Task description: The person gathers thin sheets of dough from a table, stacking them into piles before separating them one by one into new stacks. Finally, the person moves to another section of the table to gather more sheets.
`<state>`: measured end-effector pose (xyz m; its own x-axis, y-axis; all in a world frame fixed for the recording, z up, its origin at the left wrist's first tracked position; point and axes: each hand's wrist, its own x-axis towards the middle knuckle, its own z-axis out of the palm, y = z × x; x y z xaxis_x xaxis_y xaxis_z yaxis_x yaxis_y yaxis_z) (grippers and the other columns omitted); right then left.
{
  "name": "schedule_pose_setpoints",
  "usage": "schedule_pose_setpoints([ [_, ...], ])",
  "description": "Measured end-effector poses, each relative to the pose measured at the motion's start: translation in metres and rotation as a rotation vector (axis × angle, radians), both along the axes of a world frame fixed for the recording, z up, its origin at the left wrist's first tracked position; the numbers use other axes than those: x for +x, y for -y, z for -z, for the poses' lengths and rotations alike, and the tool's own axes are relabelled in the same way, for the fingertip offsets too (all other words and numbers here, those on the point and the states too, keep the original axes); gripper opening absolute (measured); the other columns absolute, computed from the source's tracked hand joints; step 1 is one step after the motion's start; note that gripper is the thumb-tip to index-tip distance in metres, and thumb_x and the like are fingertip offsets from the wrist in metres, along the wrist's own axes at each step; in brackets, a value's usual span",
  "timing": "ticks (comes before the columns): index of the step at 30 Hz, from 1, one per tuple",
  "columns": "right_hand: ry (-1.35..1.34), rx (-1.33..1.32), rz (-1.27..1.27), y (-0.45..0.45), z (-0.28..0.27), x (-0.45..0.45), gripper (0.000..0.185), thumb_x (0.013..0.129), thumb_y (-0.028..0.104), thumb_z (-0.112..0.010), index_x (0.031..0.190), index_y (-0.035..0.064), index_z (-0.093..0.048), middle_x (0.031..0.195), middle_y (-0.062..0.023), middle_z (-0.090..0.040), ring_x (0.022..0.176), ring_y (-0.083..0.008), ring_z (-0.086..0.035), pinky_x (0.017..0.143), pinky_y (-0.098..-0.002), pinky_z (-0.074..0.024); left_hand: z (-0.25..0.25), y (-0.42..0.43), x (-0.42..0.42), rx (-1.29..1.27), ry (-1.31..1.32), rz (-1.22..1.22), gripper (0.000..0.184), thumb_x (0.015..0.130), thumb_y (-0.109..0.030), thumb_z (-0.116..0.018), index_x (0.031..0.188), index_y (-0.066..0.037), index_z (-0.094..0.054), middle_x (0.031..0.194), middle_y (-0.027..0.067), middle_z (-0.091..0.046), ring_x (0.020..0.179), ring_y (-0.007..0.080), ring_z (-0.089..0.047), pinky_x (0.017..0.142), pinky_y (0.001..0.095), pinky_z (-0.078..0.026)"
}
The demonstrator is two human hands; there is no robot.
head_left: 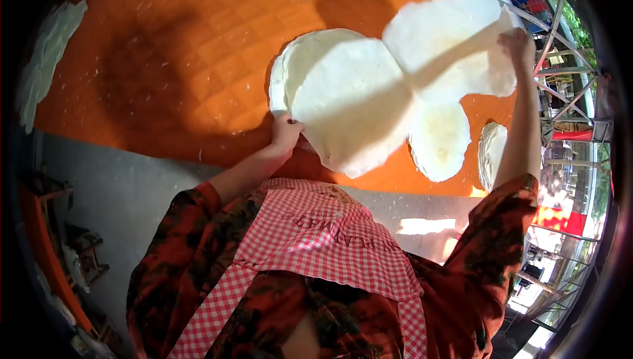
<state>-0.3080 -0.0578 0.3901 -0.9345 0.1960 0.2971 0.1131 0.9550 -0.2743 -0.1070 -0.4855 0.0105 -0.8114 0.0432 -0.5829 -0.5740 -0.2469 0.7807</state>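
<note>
A stack of thin round flatbreads lies in front of me. At its near left rim, my left hand is closed, fingers pinching the edge. My right hand is at the far right, closed on the outer edge of a large thin flatbread. That sheet spreads beside the stack, and its edge is uneven. Just below it is a smaller oval flatbread, partly bordered by the others. Near my right forearm is a further small pile of flatbreads.
An orange quilted-looking table cover carries scattered white crumbs. More pale sheets sit at the far left edge. Metal frame bars stand beyond the right end. Dark shelving is at the lower left on the grey floor.
</note>
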Motion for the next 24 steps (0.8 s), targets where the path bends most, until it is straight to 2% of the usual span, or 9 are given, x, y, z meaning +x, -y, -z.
schedule_pose_setpoints([
  [3, -0.127, 0.524, -0.128, 0.055, -0.021, 0.026, 0.019, 0.074, 0.018, -0.067, 0.084, 0.0026, -0.063, 0.076, -0.0172, -0.065, 0.067, -0.0322, -0.064, 0.061, -0.0388, -0.0498, -0.019, 0.001, 0.001, 0.105, 0.036, -0.018, 0.009, 0.081, -0.006, -0.059, 0.086, -0.001, -0.053, 0.076, 0.0080, -0.056, 0.061, 0.0206, -0.061, 0.048, 0.0333, -0.055],
  [4, -0.074, 0.418, -0.254, 0.084, -0.016, 0.050, 0.020, 0.074, 0.017, -0.065, 0.089, 0.0035, -0.062, 0.080, -0.0202, -0.063, 0.077, -0.0381, -0.062, 0.066, -0.0427, -0.0488, -0.021, 0.002, 0.002, 0.142, 0.037, -0.024, 0.010, 0.080, -0.006, -0.059, 0.085, -0.001, -0.052, 0.075, 0.0080, -0.055, 0.062, 0.0207, -0.061, 0.048, 0.0336, -0.055],
  [6, -0.098, 0.508, -0.414, 0.092, 0.031, 0.074, 0.017, 0.079, 0.016, -0.061, 0.091, 0.0038, -0.058, 0.076, -0.0210, -0.061, 0.069, -0.0392, -0.060, 0.061, -0.0437, -0.0462, -0.033, 0.003, 0.001, 0.118, 0.072, 0.000, 0.011, 0.080, -0.007, -0.059, 0.086, -0.001, -0.051, 0.076, 0.0092, -0.054, 0.063, 0.0217, -0.061, 0.049, 0.0341, -0.056],
  [10, 0.255, 0.406, -0.222, 0.182, 0.172, 0.171, 0.014, 0.079, 0.006, -0.051, 0.087, 0.0056, -0.062, 0.082, -0.0177, -0.065, 0.070, -0.0324, -0.064, 0.062, -0.0439, -0.0501, -0.031, 0.000, 0.002, 0.125, 0.128, 0.010, 0.014, 0.081, -0.008, -0.057, 0.090, 0.000, -0.050, 0.079, 0.0119, -0.053, 0.063, 0.0236, -0.061, 0.051, 0.0354, -0.058],
  [11, 0.108, 0.368, -0.382, 0.205, 0.209, 0.194, 0.015, 0.078, 0.004, -0.050, 0.087, 0.0048, -0.062, 0.084, -0.0180, -0.065, 0.073, -0.0319, -0.065, 0.065, -0.0439, -0.0514, -0.031, -0.003, 0.001, 0.131, 0.129, 0.021, 0.016, 0.081, -0.009, -0.057, 0.092, 0.000, -0.050, 0.080, 0.0120, -0.052, 0.063, 0.0239, -0.061, 0.052, 0.0358, -0.058],
  [15, 0.293, 0.192, -0.348, 0.211, 0.308, 0.203, 0.017, 0.075, 0.007, -0.052, 0.087, 0.0058, -0.065, 0.081, -0.0196, -0.065, 0.077, -0.0350, -0.064, 0.072, -0.0444, -0.0510, -0.035, -0.010, 0.003, 0.140, 0.146, 0.038, 0.021, 0.081, -0.009, -0.057, 0.099, 0.000, -0.051, 0.087, 0.0113, -0.052, 0.068, 0.0246, -0.061, 0.055, 0.0370, -0.059],
  [18, 0.364, 0.237, -0.092, 0.125, 0.216, 0.129, 0.018, 0.083, 0.016, -0.052, 0.083, 0.0014, -0.063, 0.078, -0.0223, -0.064, 0.073, -0.0369, -0.063, 0.064, -0.0439, -0.0486, -0.030, -0.003, 0.009, 0.156, 0.148, 0.047, 0.024, 0.082, -0.009, -0.056, 0.104, -0.001, -0.051, 0.091, 0.0104, -0.053, 0.072, 0.0251, -0.061, 0.059, 0.0374, -0.059],
  [21, -0.084, 0.164, -0.153, 0.119, 0.074, 0.126, 0.013, 0.078, 0.011, -0.058, 0.086, 0.0029, -0.063, 0.074, -0.0208, -0.063, 0.068, -0.0375, -0.062, 0.059, -0.0439, -0.0487, -0.028, -0.004, 0.006, 0.167, 0.138, 0.049, 0.025, 0.082, -0.008, -0.055, 0.106, -0.001, -0.052, 0.094, 0.0104, -0.054, 0.074, 0.0253, -0.061, 0.060, 0.0377, -0.059],
  [24, -0.093, 0.278, -0.247, 0.163, 0.068, 0.163, 0.020, 0.075, 0.004, -0.058, 0.094, 0.0068, -0.066, 0.077, -0.0188, -0.064, 0.071, -0.0355, -0.063, 0.063, -0.0423, -0.0492, -0.026, -0.006, 0.008, 0.180, 0.147, 0.053, 0.026, 0.083, -0.008, -0.054, 0.108, -0.002, -0.052, 0.094, 0.0105, -0.054, 0.075, 0.0254, -0.062, 0.060, 0.0374, -0.059],
])
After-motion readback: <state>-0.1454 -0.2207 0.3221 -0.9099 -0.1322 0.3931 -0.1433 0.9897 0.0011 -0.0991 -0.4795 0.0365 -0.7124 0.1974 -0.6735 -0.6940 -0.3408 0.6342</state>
